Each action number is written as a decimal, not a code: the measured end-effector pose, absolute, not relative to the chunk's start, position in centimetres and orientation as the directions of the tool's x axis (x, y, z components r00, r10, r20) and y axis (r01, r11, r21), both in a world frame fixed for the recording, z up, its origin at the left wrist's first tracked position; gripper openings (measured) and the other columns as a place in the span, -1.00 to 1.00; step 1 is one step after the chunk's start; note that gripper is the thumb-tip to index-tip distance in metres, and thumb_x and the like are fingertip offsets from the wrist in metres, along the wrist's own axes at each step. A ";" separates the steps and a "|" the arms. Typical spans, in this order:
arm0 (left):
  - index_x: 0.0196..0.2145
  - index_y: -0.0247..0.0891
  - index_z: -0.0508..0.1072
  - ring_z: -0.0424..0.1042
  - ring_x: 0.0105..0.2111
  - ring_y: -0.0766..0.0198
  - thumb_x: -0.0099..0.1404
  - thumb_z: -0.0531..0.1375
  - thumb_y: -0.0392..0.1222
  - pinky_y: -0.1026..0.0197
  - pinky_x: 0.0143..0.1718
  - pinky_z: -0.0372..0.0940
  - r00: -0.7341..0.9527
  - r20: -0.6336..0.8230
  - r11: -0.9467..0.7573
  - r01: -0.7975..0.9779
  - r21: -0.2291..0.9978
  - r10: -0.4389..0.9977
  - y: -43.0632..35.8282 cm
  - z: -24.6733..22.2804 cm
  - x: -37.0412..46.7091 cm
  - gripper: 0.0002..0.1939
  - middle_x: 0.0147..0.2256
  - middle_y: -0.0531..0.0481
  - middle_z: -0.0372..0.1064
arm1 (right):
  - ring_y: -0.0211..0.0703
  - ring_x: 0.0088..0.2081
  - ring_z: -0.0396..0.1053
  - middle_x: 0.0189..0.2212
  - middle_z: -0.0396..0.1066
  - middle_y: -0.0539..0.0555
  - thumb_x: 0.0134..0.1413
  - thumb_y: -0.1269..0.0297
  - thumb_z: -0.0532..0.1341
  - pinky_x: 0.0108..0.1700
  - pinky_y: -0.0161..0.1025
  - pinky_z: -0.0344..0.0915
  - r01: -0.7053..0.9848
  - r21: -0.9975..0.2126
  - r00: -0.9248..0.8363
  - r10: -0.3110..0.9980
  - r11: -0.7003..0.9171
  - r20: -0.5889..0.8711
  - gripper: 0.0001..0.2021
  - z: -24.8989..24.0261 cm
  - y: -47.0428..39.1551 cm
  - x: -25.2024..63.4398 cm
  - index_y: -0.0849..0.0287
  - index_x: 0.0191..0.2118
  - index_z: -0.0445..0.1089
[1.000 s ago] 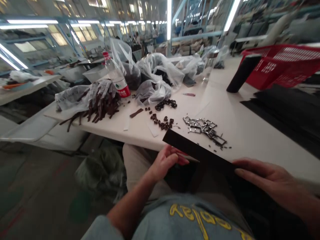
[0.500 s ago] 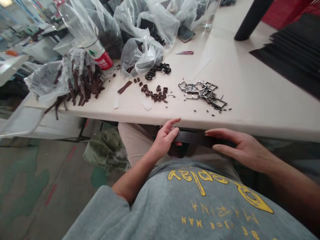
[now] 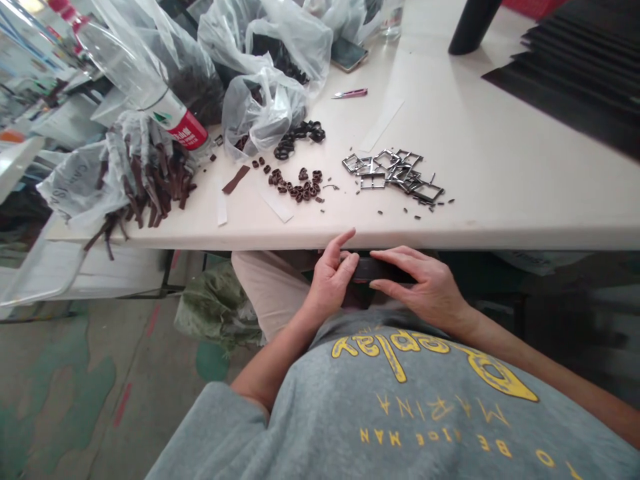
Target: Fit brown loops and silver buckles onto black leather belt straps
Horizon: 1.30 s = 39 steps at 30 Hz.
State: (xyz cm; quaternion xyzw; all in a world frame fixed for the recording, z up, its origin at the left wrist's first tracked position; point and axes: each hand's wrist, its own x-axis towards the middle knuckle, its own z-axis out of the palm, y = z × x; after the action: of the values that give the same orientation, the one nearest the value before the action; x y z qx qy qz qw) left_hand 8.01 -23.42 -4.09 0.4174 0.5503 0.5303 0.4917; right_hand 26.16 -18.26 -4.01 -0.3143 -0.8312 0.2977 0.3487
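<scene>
Below the front edge of the table, over my lap, my left hand [image 3: 332, 275] pinches a dark leather strap [image 3: 365, 270] between thumb and fingers, its index finger sticking up. My right hand [image 3: 426, 280] is closed round the same strap just to the right, thumb on the near side and fingers on the far side. Both hands hide much of the strap, and its right part is lost behind my right hand. On the table ahead lie a heap of metal buckles [image 3: 400, 175], a cluster of small brown loops [image 3: 303, 189] and some black loops [image 3: 293, 140].
Plastic bags [image 3: 270, 100], a tilted bottle [image 3: 165, 107] and a bundle of brown straps [image 3: 155, 180] crowd the left side. Thread snips [image 3: 351, 94] and a phone [image 3: 349, 55] lie farther back. Stacked black sheets [image 3: 575, 73] are at the right, near a dark cylinder [image 3: 473, 27].
My right hand has slid left along the strap, close to my left hand, which keeps its pinch. The whole view has shifted slightly.
</scene>
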 end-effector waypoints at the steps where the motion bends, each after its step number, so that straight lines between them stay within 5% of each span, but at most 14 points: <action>1: 0.20 -0.19 0.31 0.18 -0.46 0.40 0.35 0.19 -0.04 0.33 -0.39 0.21 -0.170 -0.093 0.085 -0.054 0.995 0.981 -23.4 -4.1 8.0 -0.50 -0.46 0.14 0.22 | -0.02 -0.18 0.51 -0.16 0.54 0.14 0.20 0.17 0.28 -0.08 -0.10 0.47 0.321 -0.706 -0.564 0.726 0.632 0.393 -0.70 -4.1 -18.3 26.1 0.12 0.02 0.50; 9: 0.11 -0.25 0.42 0.33 -0.40 0.37 0.37 0.19 -0.05 0.30 -0.32 0.28 -0.026 -0.035 0.038 0.121 0.992 0.999 -23.5 -4.2 7.0 -0.59 -0.36 0.05 0.40 | -0.11 -0.35 0.50 -0.37 0.55 0.08 0.27 0.24 0.20 -0.29 -0.21 0.38 0.385 -0.620 -0.615 0.691 0.684 0.380 -0.82 -5.2 -18.2 26.2 0.14 -0.22 0.54; 13: -0.14 -0.23 0.57 0.46 -0.09 0.20 0.29 0.29 -0.12 0.16 -0.06 0.35 0.066 0.222 -0.228 0.427 0.875 0.973 -23.4 -4.0 6.5 -0.78 -0.10 -0.11 0.49 | -0.12 -0.40 0.47 -0.41 0.55 0.06 0.28 0.26 0.16 -0.34 -0.23 0.31 0.439 -0.553 -0.626 0.683 0.708 0.377 -0.80 -5.4 -18.1 26.4 0.12 -0.29 0.54; 20: -0.22 -0.22 0.55 0.51 -0.18 0.23 0.36 0.19 -0.26 0.10 -0.03 0.37 0.221 0.517 -0.519 0.652 0.553 0.827 -22.8 -3.9 7.2 -0.88 -0.24 -0.07 0.58 | -0.15 -0.41 0.47 -0.42 0.54 0.04 0.29 0.26 0.17 -0.34 -0.26 0.29 0.434 -0.552 -0.618 0.681 0.712 0.393 -0.81 -5.2 -18.0 26.4 0.14 -0.31 0.51; 24: -0.29 -0.23 0.51 0.50 -0.23 0.25 0.33 0.21 -0.31 0.15 -0.09 0.38 0.166 0.545 -0.527 0.584 0.618 0.822 -22.6 -3.5 7.6 -0.93 -0.30 -0.05 0.57 | -0.16 -0.42 0.46 -0.43 0.53 0.03 0.28 0.28 0.18 -0.34 -0.26 0.27 0.401 -0.579 -0.617 0.676 0.710 0.402 -0.82 -5.2 -17.8 26.3 0.16 -0.32 0.50; 30: -0.42 -0.25 0.48 0.46 -0.31 0.24 0.35 0.17 -0.24 0.20 -0.21 0.35 -0.217 0.388 -0.289 0.378 0.880 0.896 -23.1 -2.7 6.2 -0.82 -0.38 -0.04 0.49 | -0.17 -0.41 0.46 -0.43 0.50 0.00 0.29 0.24 0.19 -0.35 -0.26 0.31 0.439 -0.644 -0.506 0.765 0.627 0.399 -0.83 -4.8 -16.5 28.0 0.13 -0.29 0.49; 35: -0.35 -0.32 0.55 0.37 -0.40 0.27 0.28 0.22 -0.09 0.25 -0.30 0.25 -0.064 -0.065 0.077 0.215 0.974 0.996 -22.9 -2.7 6.7 -0.77 -0.42 -0.03 0.48 | -0.20 -0.42 0.46 -0.44 0.47 -0.03 0.29 0.26 0.18 -0.37 -0.27 0.33 0.378 -0.682 -0.515 0.754 0.626 0.407 -0.85 -4.8 -16.8 28.2 0.10 -0.27 0.49; 39: -0.43 -0.35 0.53 0.27 -0.47 0.34 0.22 0.27 0.06 0.29 -0.38 0.19 -0.030 -0.175 0.176 0.037 0.984 0.984 -22.0 -2.5 8.2 -0.64 -0.50 -0.01 0.41 | -0.17 -0.32 0.50 -0.34 0.51 -0.01 0.26 0.27 0.21 -0.29 -0.26 0.38 0.364 -0.708 -0.519 0.763 0.605 0.385 -0.89 -5.0 -17.2 27.5 0.09 -0.16 0.47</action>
State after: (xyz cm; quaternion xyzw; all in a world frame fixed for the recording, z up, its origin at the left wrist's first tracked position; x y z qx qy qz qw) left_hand 8.23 -22.04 -2.52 0.4570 0.5584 0.4505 0.5257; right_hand 27.52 -17.20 -4.99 -0.3421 -0.8240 0.2839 0.3512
